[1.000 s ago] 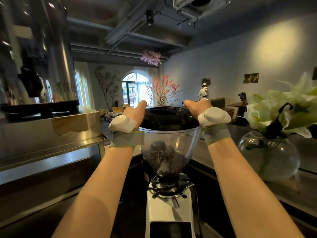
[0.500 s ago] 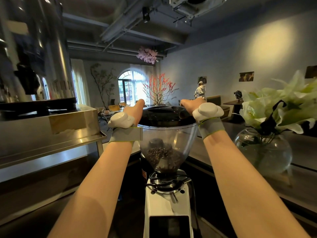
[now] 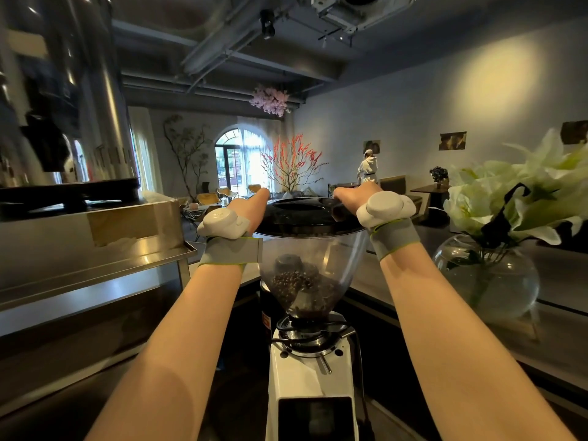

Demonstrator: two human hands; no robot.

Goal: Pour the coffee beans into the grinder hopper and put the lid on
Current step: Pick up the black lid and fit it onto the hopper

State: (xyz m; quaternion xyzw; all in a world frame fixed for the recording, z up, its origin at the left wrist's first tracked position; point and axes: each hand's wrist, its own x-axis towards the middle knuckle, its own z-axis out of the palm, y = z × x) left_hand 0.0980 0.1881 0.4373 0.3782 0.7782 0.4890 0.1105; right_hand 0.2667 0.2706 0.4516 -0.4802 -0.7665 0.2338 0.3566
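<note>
A white coffee grinder (image 3: 313,377) stands in front of me with a clear hopper (image 3: 337,259) on top. Dark coffee beans (image 3: 296,281) lie in the hopper's lower part. A black lid (image 3: 302,214) sits on the hopper's rim. My left hand (image 3: 251,205) rests on the lid's left edge with the fingers stretched forward. My right hand (image 3: 353,195) is curled over the lid's right edge. Both wrists carry a grey band with a white device.
A steel shelf and machine (image 3: 95,249) stand close on the left. A round glass vase (image 3: 486,281) with white flowers sits on the counter (image 3: 556,329) at the right. A person in white stands far back in the room.
Both hands stay on the lid's edges. The view has shifted slightly, and the grinder and hands sit a little lower in it than a second ago.
</note>
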